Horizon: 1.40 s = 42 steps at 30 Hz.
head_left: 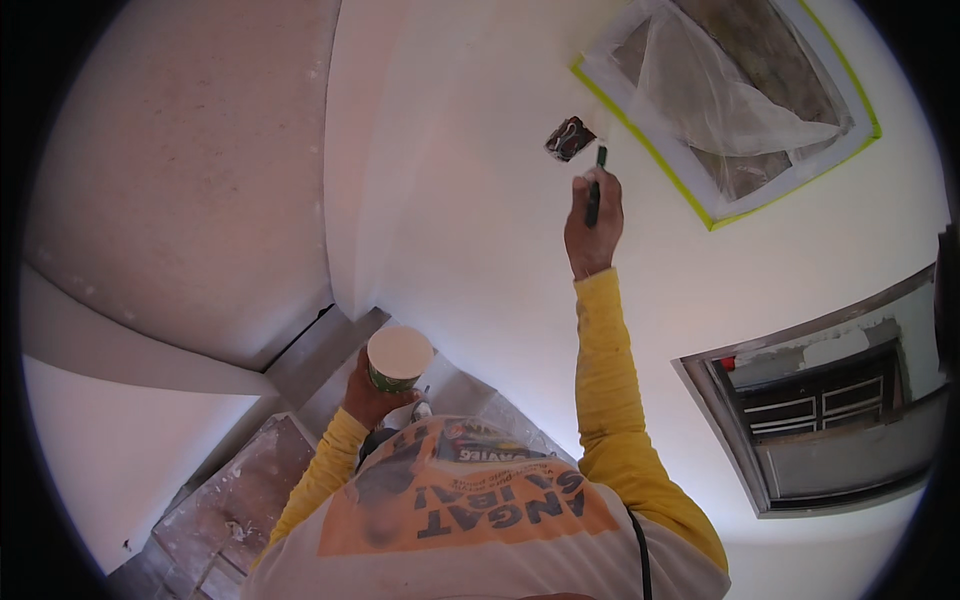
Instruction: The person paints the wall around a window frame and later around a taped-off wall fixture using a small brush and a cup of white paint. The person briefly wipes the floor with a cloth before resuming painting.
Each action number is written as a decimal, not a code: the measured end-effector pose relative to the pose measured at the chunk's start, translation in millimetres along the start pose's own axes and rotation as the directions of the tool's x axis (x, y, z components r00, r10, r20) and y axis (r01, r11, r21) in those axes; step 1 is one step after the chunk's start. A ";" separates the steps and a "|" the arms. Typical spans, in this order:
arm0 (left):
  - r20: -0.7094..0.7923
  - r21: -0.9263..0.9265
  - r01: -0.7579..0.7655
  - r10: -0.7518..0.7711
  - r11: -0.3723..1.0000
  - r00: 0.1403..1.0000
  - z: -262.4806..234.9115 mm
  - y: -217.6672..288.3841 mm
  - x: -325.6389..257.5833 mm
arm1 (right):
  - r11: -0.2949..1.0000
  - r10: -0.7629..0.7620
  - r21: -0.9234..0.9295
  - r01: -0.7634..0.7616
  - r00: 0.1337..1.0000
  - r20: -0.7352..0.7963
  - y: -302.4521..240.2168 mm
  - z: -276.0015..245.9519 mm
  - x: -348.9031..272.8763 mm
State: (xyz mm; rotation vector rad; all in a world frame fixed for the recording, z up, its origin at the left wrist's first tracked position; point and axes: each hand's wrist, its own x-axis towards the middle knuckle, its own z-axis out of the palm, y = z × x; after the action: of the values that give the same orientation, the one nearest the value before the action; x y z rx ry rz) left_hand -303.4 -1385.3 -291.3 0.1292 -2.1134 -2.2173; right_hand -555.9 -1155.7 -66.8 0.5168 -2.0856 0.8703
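Observation:
My right hand [592, 222] is raised against the white wall [480, 200], shut on a dark-handled paintbrush [596, 185]. The brush tip sits just below a small open wall box [569, 138] with wires showing. My left hand [372, 395] is held low near my chest and grips a small round cup [399, 357] holding white paint. Both arms wear yellow sleeves.
A wall opening masked with clear plastic and yellow-green tape [735, 100] lies right of the brush. A window with a metal frame [820, 400] is at the lower right. A wall corner [340, 220] runs down on the left. Paint-spattered floor [240, 500] shows at the lower left.

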 end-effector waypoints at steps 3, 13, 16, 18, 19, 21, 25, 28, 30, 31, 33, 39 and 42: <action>-0.026 -0.039 0.002 -0.003 0.999 1.000 -3.3 -1.7 -2.4 | 0.993 0.005 -0.116 -0.027 0.983 -0.182 0.8 -40.1 -49.1; -0.066 0.005 -0.005 0.006 1.000 0.998 -9.5 -6.7 -5.8 | 0.991 -0.020 -0.132 0.031 0.996 0.087 -25.4 54.1 17.1; -0.065 0.031 0.007 -0.005 1.000 0.998 -7.5 -5.0 -3.5 | 0.971 -0.228 -0.035 0.236 0.961 0.156 -27.7 75.3 44.7; -0.036 0.057 0.032 -0.030 0.998 0.999 -6.3 -3.6 -1.9 | 0.963 -0.269 0.037 0.267 0.943 0.197 -24.9 72.4 48.8; -0.030 0.043 0.026 -0.025 0.999 0.999 -4.6 -3.3 -0.6 | 0.961 -0.271 0.004 0.276 0.941 0.204 -21.8 65.6 45.8; -0.008 0.018 0.019 -0.019 1.000 1.000 -0.5 -3.3 0.7 | 0.979 -0.150 -0.107 0.174 0.967 0.205 -13.7 42.5 32.1; 0.014 -0.007 0.005 -0.005 1.000 1.000 3.9 -6.3 2.8 | 0.966 -0.087 -0.233 0.111 0.990 0.108 1.1 -21.7 -12.2; 0.010 -0.020 0.000 0.000 1.000 1.000 3.7 -8.7 4.2 | 0.956 0.018 -0.292 -0.028 0.999 -0.038 -0.9 -64.0 -53.3; -0.002 -0.034 -0.021 0.021 0.999 1.000 2.7 -9.5 4.1 | 0.922 0.050 -0.378 -0.089 0.992 -0.112 -9.0 -78.4 -75.9; -0.009 -0.037 -0.015 0.015 0.999 1.000 2.4 -9.5 3.9 | 0.909 0.079 -0.399 -0.119 0.990 -0.115 -10.9 -80.3 -79.4; -0.026 -0.040 0.002 -0.003 0.999 1.000 0.8 -8.2 1.6 | 0.906 0.111 -0.401 -0.138 0.990 -0.091 -14.7 -71.0 -78.9; -0.061 0.046 -0.042 0.045 0.998 0.997 -3.6 -4.0 -5.8 | 0.935 -0.014 -0.349 0.055 0.993 0.119 -5.5 19.7 -14.0; -0.102 0.086 0.002 0.006 0.996 0.995 -4.8 -7.3 -9.9 | 0.929 -0.143 -0.307 0.209 0.964 0.223 -10.7 58.0 14.4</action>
State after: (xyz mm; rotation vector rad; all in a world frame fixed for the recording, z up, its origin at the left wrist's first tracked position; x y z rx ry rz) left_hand -293.1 -1388.6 -298.7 0.2400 -2.1539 -2.0714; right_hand -588.1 -1206.2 -76.6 0.6181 -2.2632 0.3664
